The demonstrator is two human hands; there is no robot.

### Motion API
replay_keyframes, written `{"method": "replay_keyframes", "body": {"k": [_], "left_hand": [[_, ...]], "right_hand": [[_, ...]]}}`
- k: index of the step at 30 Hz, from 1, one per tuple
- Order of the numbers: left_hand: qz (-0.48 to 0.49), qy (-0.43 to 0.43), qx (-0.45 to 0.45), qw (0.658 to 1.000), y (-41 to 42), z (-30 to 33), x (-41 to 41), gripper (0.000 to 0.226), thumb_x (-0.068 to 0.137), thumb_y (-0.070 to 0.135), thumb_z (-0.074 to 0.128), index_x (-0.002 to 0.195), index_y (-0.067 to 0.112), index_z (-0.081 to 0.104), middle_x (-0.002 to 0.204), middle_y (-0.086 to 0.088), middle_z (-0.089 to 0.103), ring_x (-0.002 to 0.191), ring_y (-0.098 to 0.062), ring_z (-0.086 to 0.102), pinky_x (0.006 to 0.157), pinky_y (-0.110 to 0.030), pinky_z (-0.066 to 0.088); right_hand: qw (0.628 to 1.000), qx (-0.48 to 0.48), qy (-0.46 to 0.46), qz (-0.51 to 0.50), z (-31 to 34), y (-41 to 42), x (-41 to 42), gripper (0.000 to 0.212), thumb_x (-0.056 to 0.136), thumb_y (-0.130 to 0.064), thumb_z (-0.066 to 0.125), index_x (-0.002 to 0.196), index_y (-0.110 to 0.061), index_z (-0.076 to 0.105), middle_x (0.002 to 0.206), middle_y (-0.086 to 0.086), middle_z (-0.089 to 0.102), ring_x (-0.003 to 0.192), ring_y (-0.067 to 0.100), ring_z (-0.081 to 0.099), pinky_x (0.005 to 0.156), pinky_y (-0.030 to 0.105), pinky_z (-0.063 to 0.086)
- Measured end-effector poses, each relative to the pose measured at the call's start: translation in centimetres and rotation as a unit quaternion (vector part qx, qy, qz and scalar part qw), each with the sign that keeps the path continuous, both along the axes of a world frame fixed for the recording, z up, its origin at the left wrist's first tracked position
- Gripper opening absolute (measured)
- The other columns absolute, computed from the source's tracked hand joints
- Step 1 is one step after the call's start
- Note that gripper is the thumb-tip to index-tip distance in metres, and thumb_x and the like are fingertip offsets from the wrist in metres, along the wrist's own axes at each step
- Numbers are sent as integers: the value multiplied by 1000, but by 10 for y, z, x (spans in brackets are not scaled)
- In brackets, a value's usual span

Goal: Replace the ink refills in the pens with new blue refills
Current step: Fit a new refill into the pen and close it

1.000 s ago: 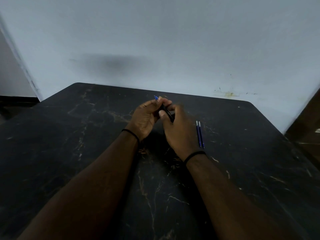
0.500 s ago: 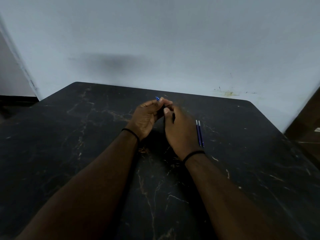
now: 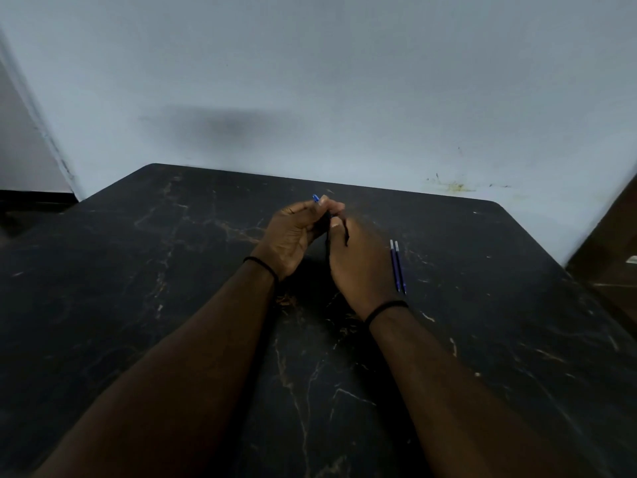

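Plain room: dark marble-patterned table (image 3: 172,270) against bare pale wall (image 3: 344,81).

Your left hand (image 3: 293,232) and right hand (image 3: 358,260) hide most of the pen (image 3: 315,198), only its blue end showing, your forearms cut off at the bottom edge.

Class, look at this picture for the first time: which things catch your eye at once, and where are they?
Two hands, left hand and right hand, meet mid-table gripping a dark pen, its blue tip poking out beyond the fingers. Right of them, two blue refills lie side by side on the black marbled table.
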State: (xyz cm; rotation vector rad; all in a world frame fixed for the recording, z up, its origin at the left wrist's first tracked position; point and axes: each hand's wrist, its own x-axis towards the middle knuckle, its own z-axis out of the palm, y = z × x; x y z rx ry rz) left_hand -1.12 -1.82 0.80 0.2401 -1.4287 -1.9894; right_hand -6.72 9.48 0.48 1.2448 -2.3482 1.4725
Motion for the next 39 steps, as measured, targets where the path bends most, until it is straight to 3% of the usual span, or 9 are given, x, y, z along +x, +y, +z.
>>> {"method": "replay_keyframes", "body": {"k": [3,9,13,15,21,27,33,36,39], "left_hand": [[2,-1,-4,1000,-1,-1,-1,19,86,22,62,90,9,74,104,-12,73,100,-21,68,92,-31,53],[6,-7,-5,1000,-4,-4,-3,20,90,20,60,86,11,77,97,-8,76,86,-15,70,72,-21,54],[-2,-10,-13,1000,-4,-4,-3,29,85,24,64,98,0,71,102,-16,71,97,-25,66,92,-37,53],[-7,-6,-13,1000,-3,-3,-1,26,87,23,62,97,1,72,101,-13,73,93,-21,68,86,-32,55],[-6,-4,-18,1000,0,-1,1,20,86,23,61,83,12,78,98,-9,75,92,-17,69,87,-27,56],[105,-14,27,994,-4,2,-3,18,94,24,60,89,8,69,93,-10,71,85,-22,68,80,-36,56],[257,-32,81,963,-8,8,0,30,91,35,66,74,11,67,57,4,61,44,-7,46,39,-20,37],[366,-130,-100,916,-13,3,1,44,97,38,57,61,14,64,49,7,56,41,-3,46,45,-18,40],[388,-310,-317,808,-12,-6,3,55,97,49,49,57,12,60,54,-2,56,50,-16,51,54,-26,39]], "right_hand": [[1000,3,28,-5,1,2,-1,24,104,-28,43,87,-19,57,80,-5,56,75,11,54,65,27,34],[999,-32,-12,12,-2,3,-2,16,92,-14,63,102,-18,51,93,-2,63,82,16,61,70,39,53],[998,-52,-35,30,-1,1,0,25,93,-33,63,117,-31,55,102,-17,61,91,4,59,69,13,42],[999,-41,-24,26,-1,-2,-1,23,97,-37,55,118,-31,60,100,-17,63,92,3,60,72,17,43],[1000,-12,-1,19,-4,-1,-2,18,100,-31,48,108,-27,63,87,-7,66,80,13,63,71,36,52],[1000,1,25,5,-4,3,-3,14,97,-28,51,86,-25,59,68,-6,56,63,10,55,55,30,40],[998,15,63,-5,-1,8,-5,25,97,-31,49,75,-21,52,64,-4,51,63,18,53,56,31,35],[999,0,52,-11,-1,8,-6,26,99,-32,47,76,-21,52,67,-4,53,62,17,52,56,31,36],[998,-35,36,-27,-3,6,-6,27,100,-31,46,75,-20,48,59,-4,49,54,7,47,49,28,28]]}}
